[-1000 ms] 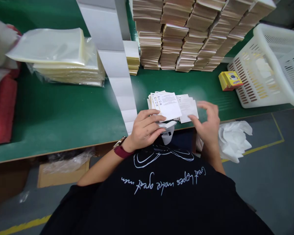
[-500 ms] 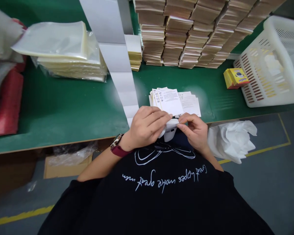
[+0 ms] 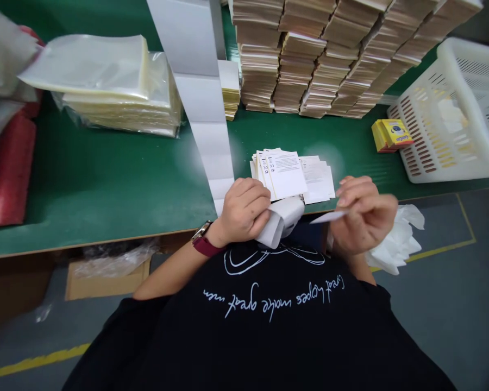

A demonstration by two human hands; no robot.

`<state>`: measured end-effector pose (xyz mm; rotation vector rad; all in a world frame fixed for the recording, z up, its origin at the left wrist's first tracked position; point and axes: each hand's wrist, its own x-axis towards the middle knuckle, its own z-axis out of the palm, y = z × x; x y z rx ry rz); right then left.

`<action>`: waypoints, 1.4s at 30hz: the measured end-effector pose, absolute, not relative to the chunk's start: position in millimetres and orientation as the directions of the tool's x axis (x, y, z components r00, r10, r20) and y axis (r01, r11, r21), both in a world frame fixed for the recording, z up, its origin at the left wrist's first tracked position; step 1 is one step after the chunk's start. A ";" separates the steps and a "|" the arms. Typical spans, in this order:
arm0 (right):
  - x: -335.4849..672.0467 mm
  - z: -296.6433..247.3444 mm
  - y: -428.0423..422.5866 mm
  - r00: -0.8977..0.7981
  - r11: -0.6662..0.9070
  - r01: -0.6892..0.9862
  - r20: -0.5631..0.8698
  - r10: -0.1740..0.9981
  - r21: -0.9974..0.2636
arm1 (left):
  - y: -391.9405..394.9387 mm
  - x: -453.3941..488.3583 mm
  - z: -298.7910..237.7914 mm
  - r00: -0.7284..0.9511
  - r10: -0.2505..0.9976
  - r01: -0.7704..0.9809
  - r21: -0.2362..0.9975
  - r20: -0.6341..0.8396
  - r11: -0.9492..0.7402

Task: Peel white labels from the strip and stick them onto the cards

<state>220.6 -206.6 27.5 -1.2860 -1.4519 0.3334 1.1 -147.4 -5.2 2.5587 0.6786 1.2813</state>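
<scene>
My left hand (image 3: 244,209) grips a curled end of white paper strip (image 3: 280,221) at the table's front edge. The long strip (image 3: 200,98) runs from there up across the green table (image 3: 106,179). My right hand (image 3: 364,214), slightly blurred, is apart to the right and pinches a small white label (image 3: 328,217) by one end. A loose pile of printed white sheets (image 3: 283,175) lies just beyond my left hand, touching neither hand.
Tall stacks of tan booklets (image 3: 305,60) stand at the table's back. A white slotted basket (image 3: 444,119) sits at right, with small yellow boxes (image 3: 391,136) beside it. Bagged clear sleeves (image 3: 106,89) lie at left. Crumpled white plastic (image 3: 399,239) hangs below the front edge.
My hands were together at the strip's end. My right hand has moved right, now pinching a small white label, and more strip curls out of my left hand.
</scene>
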 end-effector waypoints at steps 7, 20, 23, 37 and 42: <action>224.1 21.5 -156.0 0.225 0.099 0.398 0.202 0.953 -0.912 | -147.7 3.5 -14.8 0.592 0.340 0.294 0.196 0.731 -0.935; 211.9 29.7 -145.3 0.162 -0.047 0.271 -0.002 0.987 -0.961 | -149.5 6.1 -16.5 0.592 0.350 0.303 0.202 0.726 -0.931; 208.6 31.7 -146.3 0.160 -0.022 0.372 0.040 0.986 -0.928 | -148.5 6.6 -15.9 0.596 0.332 0.285 0.195 0.731 -0.939; 210.0 24.2 -146.7 0.159 -0.030 0.619 0.088 0.983 -0.785 | -150.4 5.7 -17.8 0.637 0.362 0.316 0.198 0.681 -0.928; 210.5 18.1 -151.9 0.118 0.063 0.855 0.310 0.943 -0.514 | -150.0 7.1 -17.8 0.635 0.346 0.330 0.163 0.691 -0.930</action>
